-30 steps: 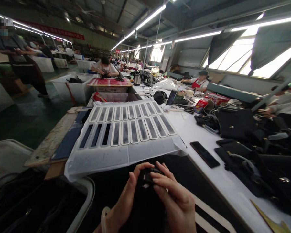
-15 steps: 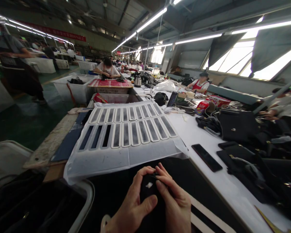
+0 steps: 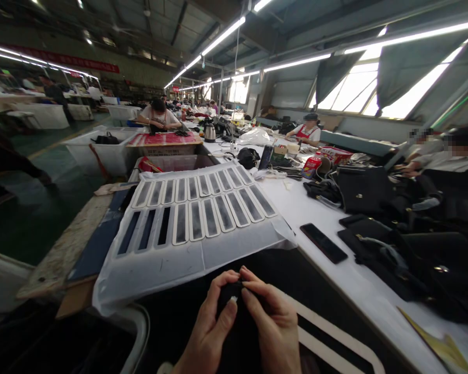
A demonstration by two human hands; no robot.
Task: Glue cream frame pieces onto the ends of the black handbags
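Observation:
Low in the middle, my left hand (image 3: 207, 328) and my right hand (image 3: 273, 323) are closed around a black fabric piece (image 3: 238, 340). The fingertips of both hands meet at its upper end. A small white spot shows on the piece, partly covered by my left thumb. What the black piece belongs to cannot be made out against the dark surface below. Right beside my right hand lies a long cream-coloured frame (image 3: 337, 338) with rounded ends. Beyond my hands, a white sheet (image 3: 203, 254) carries two rows of smaller oblong frames (image 3: 196, 220).
A phone (image 3: 323, 242) lies on the white table (image 3: 296, 205). Black bags (image 3: 421, 254) are piled at the right, near a yellow strip (image 3: 434, 340). A white bin (image 3: 140, 332) with dark material stands at lower left. Several co-workers sit farther back.
My view has swung slightly right. My left thumb has moved up over part of the white spot. The person walking at the left has mostly left the view.

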